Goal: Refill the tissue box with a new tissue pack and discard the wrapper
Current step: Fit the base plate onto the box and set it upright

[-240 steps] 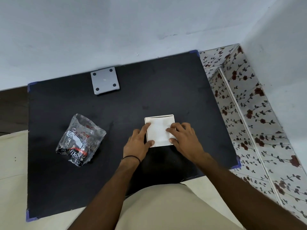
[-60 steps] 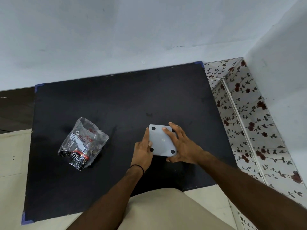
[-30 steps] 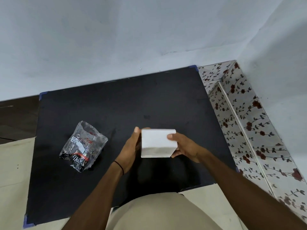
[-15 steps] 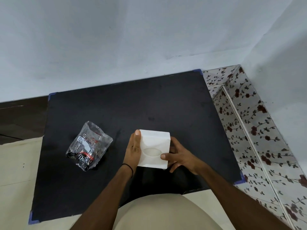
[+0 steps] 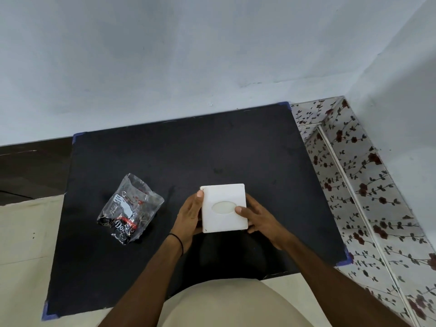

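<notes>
Wrapper (image 5: 130,209): crumpled clear plastic, lying on the black table (image 5: 165,161) well left of the box, apparently set aside and not yet discarded.
Left hand (image 5: 190,215): flat against the box's left side, thumb at the top corner, steadying it.
Tissue box (image 5: 224,208): white, square, oval slot facing up, clamped between both hands just off the table's centre.
Right hand (image 5: 258,219): grips the right side, thumb resting at the slot's edge, probably to reach the first tissue.
</notes>
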